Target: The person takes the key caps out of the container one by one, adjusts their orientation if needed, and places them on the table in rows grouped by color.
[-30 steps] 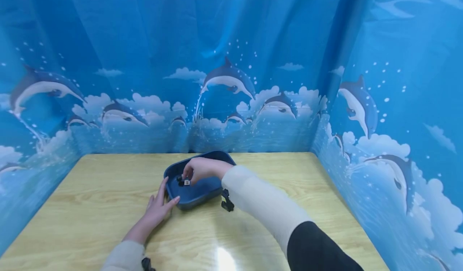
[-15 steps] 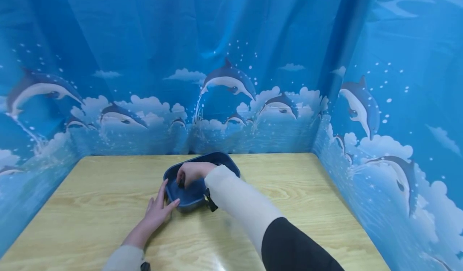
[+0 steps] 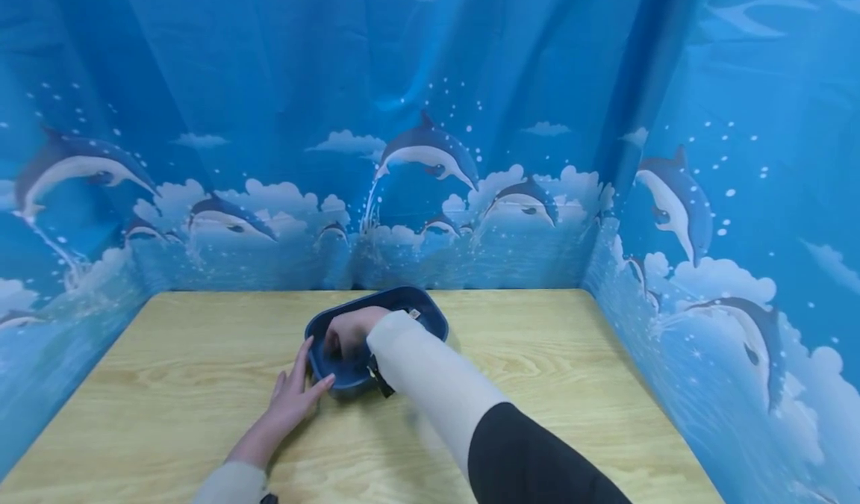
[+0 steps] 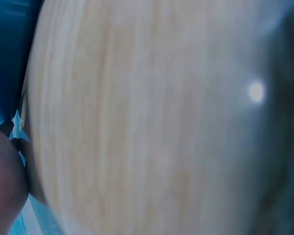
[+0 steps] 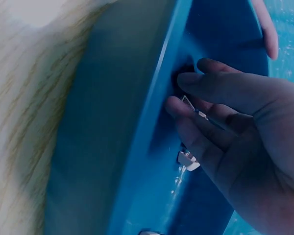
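Note:
A deep blue plastic basin (image 3: pixel 396 295) with rounded corners stands near the back of the table. My right hand (image 3: pixel 349 330) reaches down inside its left part. In the right wrist view, that hand's thumb and fingers pinch a small black item (image 5: pixel 182 81), mostly hidden by them, and a thin pale edge shows between the fingertips. Close below lies a small white-and-dark piece (image 5: pixel 187 160) on the basin floor. My left hand (image 3: pixel 295 388) rests against the basin's left end, fingers and thumb spread along the rim.
Another small piece with a white label (image 3: pixel 414 313) is inside the basin's right part, partly behind the right sleeve (image 3: pixel 430 366). The pale wood table (image 3: pixel 537 384) is bordered by a blue dolphin-print curtain (image 3: pixel 430 116) at the back and sides.
My right hand has moved lower into the basin and slightly left, carrying the small black item, whose white label was showing earlier. The left hand has stayed at the rim.

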`<state>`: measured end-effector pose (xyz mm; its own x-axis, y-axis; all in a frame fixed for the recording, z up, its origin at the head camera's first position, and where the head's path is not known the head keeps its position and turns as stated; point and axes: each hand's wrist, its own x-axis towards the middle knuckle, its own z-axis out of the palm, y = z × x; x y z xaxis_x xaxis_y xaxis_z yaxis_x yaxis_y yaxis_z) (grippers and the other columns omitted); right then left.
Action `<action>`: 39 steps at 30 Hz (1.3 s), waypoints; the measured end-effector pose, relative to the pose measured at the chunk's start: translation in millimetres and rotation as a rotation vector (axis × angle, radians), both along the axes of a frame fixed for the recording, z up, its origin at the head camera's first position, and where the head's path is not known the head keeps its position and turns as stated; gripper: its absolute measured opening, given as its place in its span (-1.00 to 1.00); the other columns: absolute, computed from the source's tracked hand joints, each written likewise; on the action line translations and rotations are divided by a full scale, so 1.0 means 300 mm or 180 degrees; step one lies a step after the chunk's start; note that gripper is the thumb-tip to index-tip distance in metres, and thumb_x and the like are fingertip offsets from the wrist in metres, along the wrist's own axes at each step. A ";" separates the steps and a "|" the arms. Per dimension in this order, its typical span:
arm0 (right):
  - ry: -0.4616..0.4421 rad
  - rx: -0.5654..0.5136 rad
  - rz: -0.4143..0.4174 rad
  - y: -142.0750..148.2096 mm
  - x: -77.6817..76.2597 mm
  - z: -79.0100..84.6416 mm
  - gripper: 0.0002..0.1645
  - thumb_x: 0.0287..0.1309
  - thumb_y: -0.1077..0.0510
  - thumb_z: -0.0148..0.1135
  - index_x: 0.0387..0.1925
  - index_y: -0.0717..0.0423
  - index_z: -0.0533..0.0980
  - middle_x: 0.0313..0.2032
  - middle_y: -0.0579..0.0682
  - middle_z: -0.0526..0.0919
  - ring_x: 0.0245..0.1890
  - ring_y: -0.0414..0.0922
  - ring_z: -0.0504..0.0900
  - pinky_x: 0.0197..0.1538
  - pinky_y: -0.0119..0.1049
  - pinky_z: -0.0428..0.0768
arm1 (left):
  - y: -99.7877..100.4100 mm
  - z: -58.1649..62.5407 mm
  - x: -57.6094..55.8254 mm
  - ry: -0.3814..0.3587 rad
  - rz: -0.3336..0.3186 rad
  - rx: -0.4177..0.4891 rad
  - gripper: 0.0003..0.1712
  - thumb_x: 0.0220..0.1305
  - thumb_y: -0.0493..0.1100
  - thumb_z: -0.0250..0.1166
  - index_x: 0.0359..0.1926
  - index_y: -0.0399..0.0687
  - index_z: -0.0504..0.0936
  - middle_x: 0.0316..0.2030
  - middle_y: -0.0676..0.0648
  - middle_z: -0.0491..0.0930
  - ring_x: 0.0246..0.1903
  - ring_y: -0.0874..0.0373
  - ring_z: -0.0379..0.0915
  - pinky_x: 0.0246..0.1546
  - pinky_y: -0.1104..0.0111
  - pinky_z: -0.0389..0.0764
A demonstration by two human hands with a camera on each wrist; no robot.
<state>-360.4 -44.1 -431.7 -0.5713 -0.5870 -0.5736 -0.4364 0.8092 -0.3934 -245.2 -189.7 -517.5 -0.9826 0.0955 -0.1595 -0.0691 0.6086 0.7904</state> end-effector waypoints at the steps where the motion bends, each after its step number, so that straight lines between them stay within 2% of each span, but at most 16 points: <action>1: -0.0005 0.0040 0.0025 0.000 0.002 -0.001 -0.40 0.14 0.37 0.31 0.14 -0.26 0.57 0.10 -0.25 0.58 -0.03 -0.27 0.56 -0.13 -0.40 0.60 | 0.002 0.000 0.001 0.0016 -0.0010 0.0003 0.02 0.42 0.19 0.09 0.54 0.08 -0.41 0.46 -0.39 -0.22 0.34 -0.56 -0.61 0.28 -0.30 -0.50; 4: 0.0018 0.0157 0.0107 0.003 0.009 0.003 -0.39 0.13 0.38 0.30 0.13 -0.25 0.57 0.05 -0.25 0.59 -0.12 -0.26 0.57 -0.21 -0.40 0.60 | 0.006 -0.002 0.002 0.0014 -0.0016 0.0009 0.03 0.41 0.21 0.09 0.54 0.11 -0.42 0.47 -0.39 -0.23 0.34 -0.55 -0.62 0.28 -0.30 -0.52; 7: 0.0112 0.0300 0.0177 0.011 0.016 0.012 -0.45 0.10 0.37 0.31 0.04 -0.25 0.62 -0.09 -0.26 0.62 -0.20 -0.25 0.56 -0.24 -0.37 0.60 | 0.010 -0.002 0.002 -0.0015 -0.0017 0.0017 0.04 0.40 0.23 0.08 0.54 0.14 -0.44 0.47 -0.38 -0.25 0.35 -0.54 -0.64 0.28 -0.29 -0.53; 10: 0.0149 0.0429 0.0216 0.025 0.019 0.025 -0.55 0.11 0.34 0.34 -0.10 -0.27 0.66 -0.18 -0.27 0.63 -0.20 -0.25 0.55 -0.19 -0.34 0.58 | 0.013 0.000 0.000 -0.0025 -0.0024 0.0020 0.04 0.41 0.22 0.09 0.54 0.16 -0.44 0.47 -0.39 -0.24 0.36 -0.51 -0.63 0.29 -0.26 -0.54; 15: 0.0173 0.0522 0.0195 0.050 0.019 0.047 -0.63 0.08 0.33 0.38 -0.25 -0.28 0.68 -0.21 -0.27 0.61 -0.17 -0.22 0.54 -0.10 -0.29 0.56 | 0.016 0.007 -0.002 -0.0003 -0.0069 0.0000 0.03 0.42 0.19 0.09 0.54 0.11 -0.44 0.46 -0.41 -0.22 0.38 -0.47 -0.55 0.31 -0.21 -0.56; 19: 0.0213 0.0466 0.0234 0.070 0.016 0.069 -0.67 0.08 0.31 0.40 -0.30 -0.25 0.68 -0.24 -0.28 0.62 -0.18 -0.24 0.56 -0.07 -0.29 0.57 | 0.016 0.011 -0.007 0.0005 -0.0095 -0.0015 0.03 0.42 0.20 0.08 0.54 0.10 -0.44 0.45 -0.41 -0.22 0.39 -0.46 -0.52 0.32 -0.20 -0.56; 22: 0.0177 0.0338 0.0295 0.086 0.014 0.090 -0.72 0.08 0.30 0.41 -0.29 -0.19 0.68 -0.28 -0.28 0.64 -0.22 -0.27 0.58 -0.07 -0.31 0.58 | 0.014 0.013 -0.009 0.0006 -0.0100 -0.0026 0.02 0.43 0.20 0.07 0.53 0.10 -0.45 0.46 -0.41 -0.23 0.38 -0.48 -0.57 0.32 -0.21 -0.55; 27: 0.0084 0.0175 0.0289 0.118 0.007 0.109 -0.79 0.14 0.29 0.37 -0.21 -0.04 0.69 -0.28 -0.24 0.65 -0.24 -0.27 0.60 -0.05 -0.27 0.61 | 0.012 0.013 -0.008 -0.0023 -0.0078 -0.0016 0.02 0.43 0.20 0.06 0.53 0.13 -0.47 0.46 -0.40 -0.25 0.35 -0.53 -0.64 0.30 -0.26 -0.53; 39: -0.0210 -0.0123 0.0138 0.221 -0.012 0.135 -0.70 0.18 0.46 0.22 -0.15 0.10 0.70 -0.24 -0.17 0.67 -0.27 -0.20 0.67 -0.07 -0.16 0.67 | 0.002 0.003 0.001 -0.0018 -0.0023 0.0031 0.04 0.42 0.22 0.07 0.53 0.18 -0.49 0.47 -0.40 -0.27 0.33 -0.55 -0.66 0.26 -0.32 -0.50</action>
